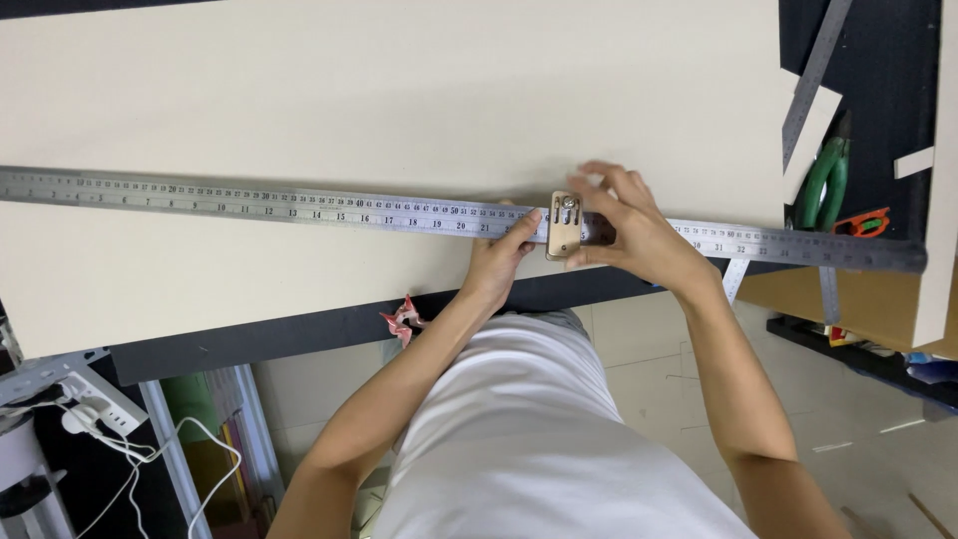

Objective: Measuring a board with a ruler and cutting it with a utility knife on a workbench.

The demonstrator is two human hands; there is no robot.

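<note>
Both my hands meet at the brass stop point(564, 227) on the long steel ruler point(299, 203) — left fingers point(521, 232) pressing the ruler flat, right fingers point(611, 190) pinching the stop — across the cream board point(379, 90) on the table point(299, 334).

A long steel ruler point(299, 205) lies flat across a large cream board point(399, 90), running from the left edge to well past the board's right side. A small brass-coloured sliding block point(564, 227) with a screw sits clamped on the ruler, near the board's lower right edge.
</note>
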